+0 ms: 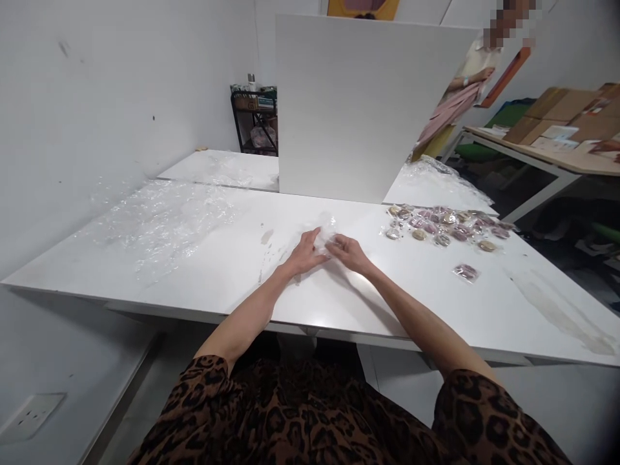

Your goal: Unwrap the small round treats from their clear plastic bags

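The person's right hand [349,253] has its grip closed on crumpled, shiny clear plastic [328,223] in front of the white board [363,103]; the left hand [304,253] touches it, its grip too hidden to tell. Beneath is a glossy white desk [339,303] with dull smears. Right of the board lie small packets [458,230], purplish and tan inside; left of it spread clear wrappers [169,216]. Beyond the board stand a black shelf [256,110], left, and another person [477,68] and cardboard boxes [547,116], right.

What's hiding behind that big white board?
A black shelf peeks out left of the white board, a person right. Whatever is directly behind it is covered.
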`<state>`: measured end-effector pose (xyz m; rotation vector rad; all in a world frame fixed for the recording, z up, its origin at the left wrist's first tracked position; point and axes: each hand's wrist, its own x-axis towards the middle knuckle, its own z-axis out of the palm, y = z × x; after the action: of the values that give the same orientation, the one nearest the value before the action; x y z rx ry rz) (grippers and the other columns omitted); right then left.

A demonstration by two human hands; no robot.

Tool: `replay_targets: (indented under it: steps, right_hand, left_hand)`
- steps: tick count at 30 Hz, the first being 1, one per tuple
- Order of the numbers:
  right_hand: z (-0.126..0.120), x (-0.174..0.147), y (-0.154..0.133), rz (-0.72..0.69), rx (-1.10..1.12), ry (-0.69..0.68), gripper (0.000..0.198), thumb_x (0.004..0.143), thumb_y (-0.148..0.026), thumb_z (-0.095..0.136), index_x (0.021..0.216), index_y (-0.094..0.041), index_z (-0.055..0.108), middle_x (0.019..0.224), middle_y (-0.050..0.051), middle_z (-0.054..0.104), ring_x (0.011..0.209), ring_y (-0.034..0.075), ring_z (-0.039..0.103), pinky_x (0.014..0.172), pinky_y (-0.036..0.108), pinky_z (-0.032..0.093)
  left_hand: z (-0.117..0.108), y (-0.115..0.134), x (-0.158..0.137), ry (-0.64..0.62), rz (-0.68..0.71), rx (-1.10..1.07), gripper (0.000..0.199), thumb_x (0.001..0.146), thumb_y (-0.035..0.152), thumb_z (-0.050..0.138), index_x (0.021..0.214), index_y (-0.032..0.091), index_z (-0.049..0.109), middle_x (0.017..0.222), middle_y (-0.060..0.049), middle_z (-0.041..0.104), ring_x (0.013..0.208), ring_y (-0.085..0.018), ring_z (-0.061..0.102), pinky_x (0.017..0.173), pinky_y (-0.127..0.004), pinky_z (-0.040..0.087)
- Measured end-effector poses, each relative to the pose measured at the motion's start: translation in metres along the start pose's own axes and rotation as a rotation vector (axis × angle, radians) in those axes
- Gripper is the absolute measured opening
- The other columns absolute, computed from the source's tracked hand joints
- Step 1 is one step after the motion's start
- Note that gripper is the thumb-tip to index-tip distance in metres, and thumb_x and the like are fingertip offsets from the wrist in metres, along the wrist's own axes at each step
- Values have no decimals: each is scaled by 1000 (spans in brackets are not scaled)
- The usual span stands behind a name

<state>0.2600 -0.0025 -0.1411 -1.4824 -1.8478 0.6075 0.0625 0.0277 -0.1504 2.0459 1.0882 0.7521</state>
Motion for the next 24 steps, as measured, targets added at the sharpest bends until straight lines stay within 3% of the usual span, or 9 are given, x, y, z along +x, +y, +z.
replay_targets:
  steps: [3,5,11,13,15,17,19,22,24]
  right_hand:
    - [14,-7,-29,-72,105,26,28,98,-47,54,117,-28,60,123,4,68,104,21,62,88,37,52]
    - [16,-12,-37,-77,158,79,43,98,-53,57,135,-33,51,145,6,58,123,24,58,94,40,52]
    - [15,-20,-16,12,228,119,46,94,-58,60,130,-30,52,142,12,59,120,27,61,94,44,54]
    - [21,-20,-3,42,238,113,48,92,-58,61,128,-28,53,136,14,61,113,29,63,88,45,56]
    - [27,-17,11,72,248,123,52,89,-59,63,129,-27,52,133,16,62,109,30,64,83,46,56]
    - [26,-9,29,78,212,158,56,88,-59,62,132,-25,52,131,16,62,106,30,64,80,45,57]
    - [12,5,56,53,91,211,54,89,-54,59,133,-23,55,129,17,63,101,29,63,78,45,56]
    - [-41,36,106,63,-299,300,47,88,-33,54,131,-16,63,124,22,64,98,29,61,80,45,53]
    - [-92,58,138,175,-665,341,41,85,-22,53,121,-15,71,116,22,66,100,28,60,84,43,49]
  left_hand:
    - [-20,6,-2,69,-8,-15,28,87,27,67,115,21,63,104,-3,73,91,-17,68,86,-28,55]
    - [-50,5,-5,168,-37,9,20,87,24,63,106,21,63,95,0,74,88,-16,68,84,-26,55]
    - [-199,-28,-11,619,-245,410,41,89,33,62,127,18,63,125,-9,73,117,-30,67,107,-44,52]
    - [-247,-38,-16,763,-364,558,59,89,34,63,144,14,53,147,-14,60,137,-37,54,119,-54,40]
    - [-278,-44,-21,891,-455,649,85,90,41,64,162,14,29,170,-14,32,156,-44,28,127,-64,22]
    - [-287,-46,-23,914,-459,708,97,93,49,61,167,14,10,178,-10,4,161,-47,2,129,-68,4]
    - [-277,-48,-17,825,-393,739,94,95,50,56,168,14,8,178,-9,-6,162,-46,-9,129,-66,-5]
    - [-240,-55,3,650,-292,711,92,91,53,59,165,14,22,178,-15,1,163,-43,-6,130,-63,-6]
    - [-215,-63,21,562,-258,668,92,87,55,63,163,16,29,177,-17,8,164,-42,-2,130,-63,-2]
